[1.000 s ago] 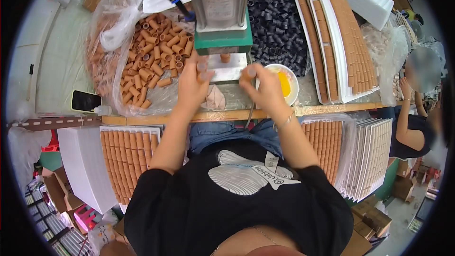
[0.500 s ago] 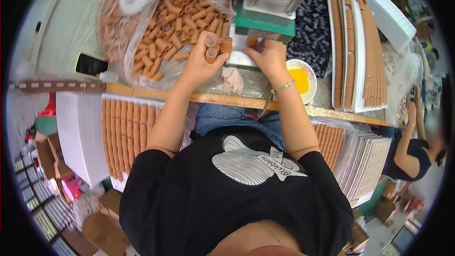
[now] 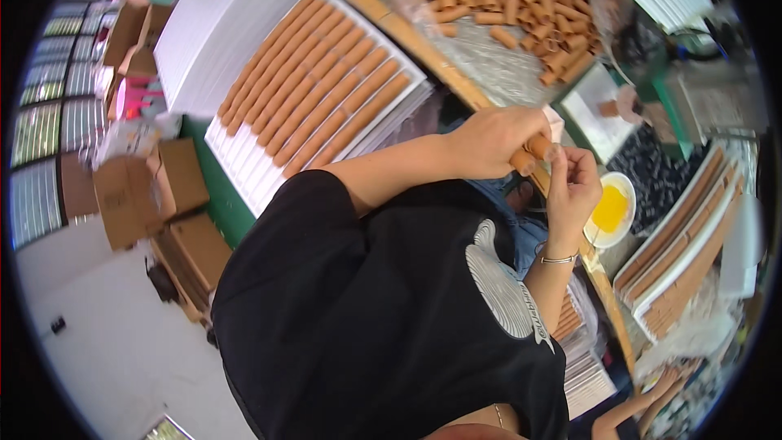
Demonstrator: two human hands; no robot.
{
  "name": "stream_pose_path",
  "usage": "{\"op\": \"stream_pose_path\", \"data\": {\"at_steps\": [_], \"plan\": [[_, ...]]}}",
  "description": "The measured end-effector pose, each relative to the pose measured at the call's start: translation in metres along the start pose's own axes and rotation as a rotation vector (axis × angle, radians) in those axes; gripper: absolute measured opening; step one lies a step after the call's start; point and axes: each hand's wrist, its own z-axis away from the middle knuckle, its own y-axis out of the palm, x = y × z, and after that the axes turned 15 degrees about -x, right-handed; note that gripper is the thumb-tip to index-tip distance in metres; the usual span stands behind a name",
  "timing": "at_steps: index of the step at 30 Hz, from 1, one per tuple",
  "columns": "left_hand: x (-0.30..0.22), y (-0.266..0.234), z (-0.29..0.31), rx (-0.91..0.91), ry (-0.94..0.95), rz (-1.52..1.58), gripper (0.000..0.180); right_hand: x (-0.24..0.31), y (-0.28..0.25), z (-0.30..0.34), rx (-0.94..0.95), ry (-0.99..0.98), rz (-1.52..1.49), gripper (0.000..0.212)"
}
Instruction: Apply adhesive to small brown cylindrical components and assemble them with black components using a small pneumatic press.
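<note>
My left hand (image 3: 501, 143) is closed around brown tubes with clear ends, held over the table's front edge. Two of the tubes (image 3: 522, 162) poke out of the fist toward my right hand. Thumb and fingertips of my right hand (image 3: 573, 183) are pinched together at the end of the upper tube; whether they grip that end or a small piece is too blurred to tell. Beyond my hands, a single brown piece (image 3: 608, 108) sits on the white plate (image 3: 588, 121) beside the green-based machine (image 3: 669, 114).
A plastic bag holds heaped brown tubes (image 3: 521, 8). A white bowl (image 3: 624, 236) with yellow contents stands near black pieces (image 3: 648, 159) and curved racks (image 3: 680, 232). At my left is a white tray (image 3: 244, 169) of tube rows. A co-worker's hands (image 3: 664, 387) show lower right.
The view has swung toward my left. My right hand has left the machine and come to the tubes in my left hand. Both hands are now nearer my body.
</note>
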Motion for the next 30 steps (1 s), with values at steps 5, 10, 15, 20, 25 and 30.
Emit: {"op": "stream_pose_path", "data": {"at_steps": [5,10,15,20,25,30], "plan": [[0.011,-0.037,0.034,-0.23,0.169,-0.061,0.029,0.019,0.035,0.004,0.171,-0.017,0.131,0.013],[0.008,-0.166,0.098,-0.273,-0.268,-0.504,0.029,0.038,0.055,0.024,0.511,-0.141,-0.114,0.019],[0.026,-0.278,0.226,-1.028,-0.659,-1.023,0.024,0.034,0.044,0.023,0.441,-0.048,-0.078,0.016],[0.052,-0.289,0.271,-1.072,-0.736,-1.061,0.03,0.043,0.042,0.027,0.461,0.025,-0.077,0.012],[0.058,-0.285,0.286,-0.912,-0.548,-1.112,0.036,0.044,0.036,0.029,0.444,0.013,-0.07,0.011],[0.068,-0.275,0.269,-1.344,-0.609,-0.355,0.055,0.035,0.014,0.025,0.34,0.041,-0.058,0.012]]}}
